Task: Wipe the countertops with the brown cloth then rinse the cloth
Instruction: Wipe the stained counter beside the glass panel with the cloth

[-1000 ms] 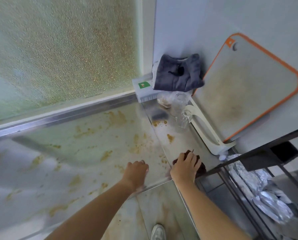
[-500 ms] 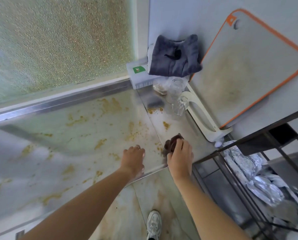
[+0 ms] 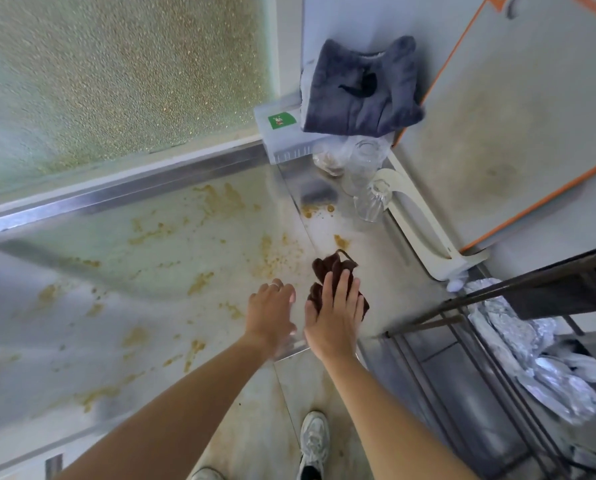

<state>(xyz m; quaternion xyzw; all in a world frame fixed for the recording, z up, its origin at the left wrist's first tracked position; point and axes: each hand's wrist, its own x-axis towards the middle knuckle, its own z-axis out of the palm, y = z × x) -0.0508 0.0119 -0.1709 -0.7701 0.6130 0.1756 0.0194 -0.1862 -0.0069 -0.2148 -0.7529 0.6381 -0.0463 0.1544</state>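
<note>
The brown cloth (image 3: 327, 270) lies bunched on the steel countertop (image 3: 151, 271) near its front right corner. My right hand (image 3: 334, 317) presses flat on the cloth with straight fingers, covering its near half. My left hand (image 3: 272, 311) rests flat on the countertop just left of it, at the front edge, a ring on one finger. Yellow-brown smears cover much of the countertop, with several spots (image 3: 341, 241) just beyond the cloth.
At the back right stand a clear box (image 3: 282, 133) with a grey cloth (image 3: 359, 91) on it, glass jars (image 3: 367, 181), a white holder (image 3: 424, 233) and an orange-rimmed cutting board (image 3: 504, 126). A metal rack (image 3: 497, 341) with foil stands to the right. Frosted window behind.
My right hand has flattened on the cloth and pushed it left and forward along the countertop. My left hand stays on the front edge.
</note>
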